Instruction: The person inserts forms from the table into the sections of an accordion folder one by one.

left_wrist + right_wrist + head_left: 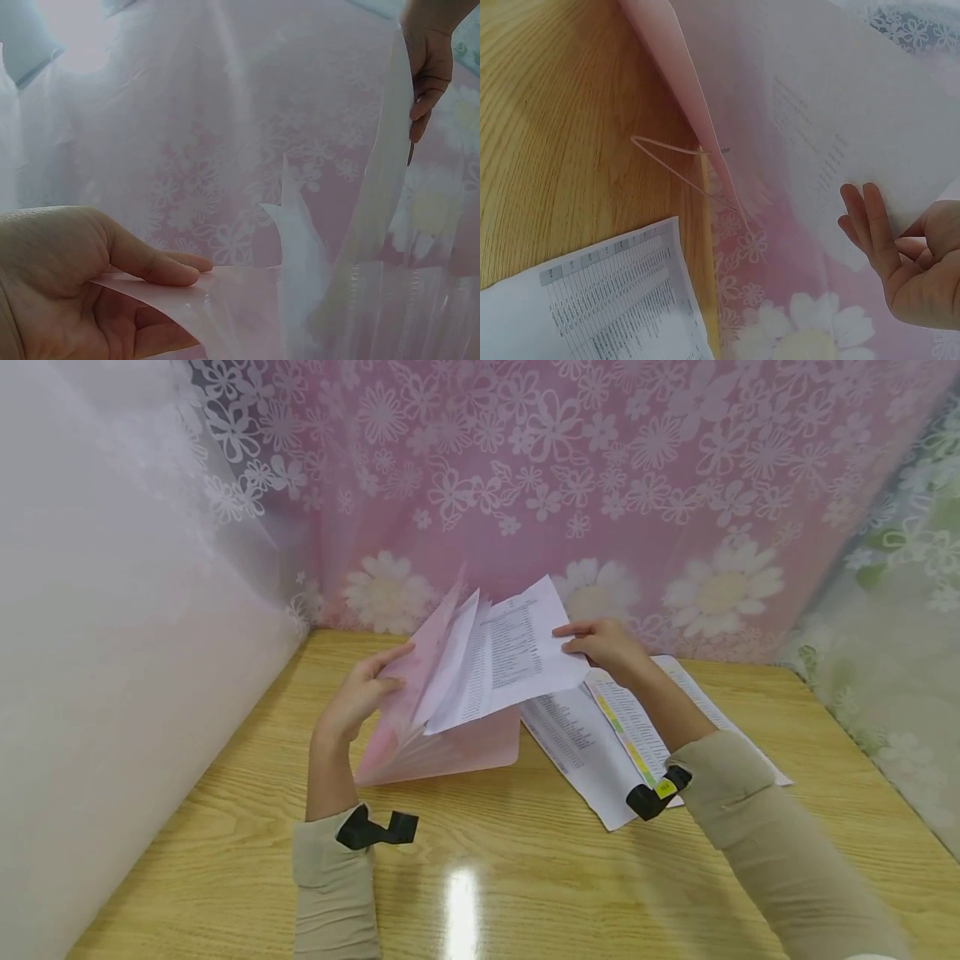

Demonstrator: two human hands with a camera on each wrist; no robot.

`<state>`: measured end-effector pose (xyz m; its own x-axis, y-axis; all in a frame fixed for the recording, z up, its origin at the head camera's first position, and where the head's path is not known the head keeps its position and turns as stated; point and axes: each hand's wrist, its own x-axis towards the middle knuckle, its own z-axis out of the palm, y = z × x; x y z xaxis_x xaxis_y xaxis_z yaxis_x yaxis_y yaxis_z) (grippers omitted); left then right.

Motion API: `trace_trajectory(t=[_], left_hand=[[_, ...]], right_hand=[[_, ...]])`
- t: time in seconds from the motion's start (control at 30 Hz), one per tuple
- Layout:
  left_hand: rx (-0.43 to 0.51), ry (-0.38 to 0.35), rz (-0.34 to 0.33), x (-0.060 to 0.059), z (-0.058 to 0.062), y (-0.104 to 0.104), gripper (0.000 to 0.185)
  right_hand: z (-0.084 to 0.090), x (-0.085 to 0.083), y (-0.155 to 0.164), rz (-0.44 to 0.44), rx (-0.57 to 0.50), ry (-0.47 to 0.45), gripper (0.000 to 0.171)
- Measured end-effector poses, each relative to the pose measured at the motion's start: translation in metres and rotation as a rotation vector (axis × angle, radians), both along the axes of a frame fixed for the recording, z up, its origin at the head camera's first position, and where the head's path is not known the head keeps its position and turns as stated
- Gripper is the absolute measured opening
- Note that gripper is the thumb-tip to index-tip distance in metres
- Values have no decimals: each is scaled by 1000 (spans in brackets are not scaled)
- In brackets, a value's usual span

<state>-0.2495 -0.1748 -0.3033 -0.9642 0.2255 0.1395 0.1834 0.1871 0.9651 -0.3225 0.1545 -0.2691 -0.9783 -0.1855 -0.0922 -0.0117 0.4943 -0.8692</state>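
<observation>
- The left hand (358, 693) pinched the raised front flap of a pink expanding folder (442, 747), which stood open on the wooden table (525, 877).
- The right hand (606, 647) gripped the edge of a printed sheet (517, 656) partly slotted into the folder.
- More printed pages (592, 743) lay just right of the folder, under the right forearm.
- A flowered curtain (600, 468) hung close behind.

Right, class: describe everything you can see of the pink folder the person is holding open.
The pink folder is thin, translucent plastic with several pockets fanned open. It stands on its lower edge on the wooden table, leaning left. The left hand grips its outer cover, thumb on top. The right hand pinches a printed sheet whose lower end sits between the pockets. More printed sheets lie beside it.
</observation>
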Motion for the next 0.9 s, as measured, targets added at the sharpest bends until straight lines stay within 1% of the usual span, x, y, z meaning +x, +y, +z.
trace_trajectory(t=[0.1,0.23,0.47,0.6,0.7,0.9], left_hand=[[7,1,0,0,0,0,55],[14,-4,1,0,1,0,55],[7,-7,4,0,2,0,55],[5,-3,1,-1,2,-1,54],[6,7,-12,-2,1,-1,54],[28,15,-22,-3,-1,-1,55]], right_hand=[[-2,-4,-5,14,-21,-12,36],[-1,-5,-8,40,-26,-19,37],[-2,-5,-11,44,-24,-7,36],[-8,-8,-19,40,-27,-7,35],[-15,-9,-27,46,-46,-31,36],[-27,-10,-45,48,-54,-43,37]])
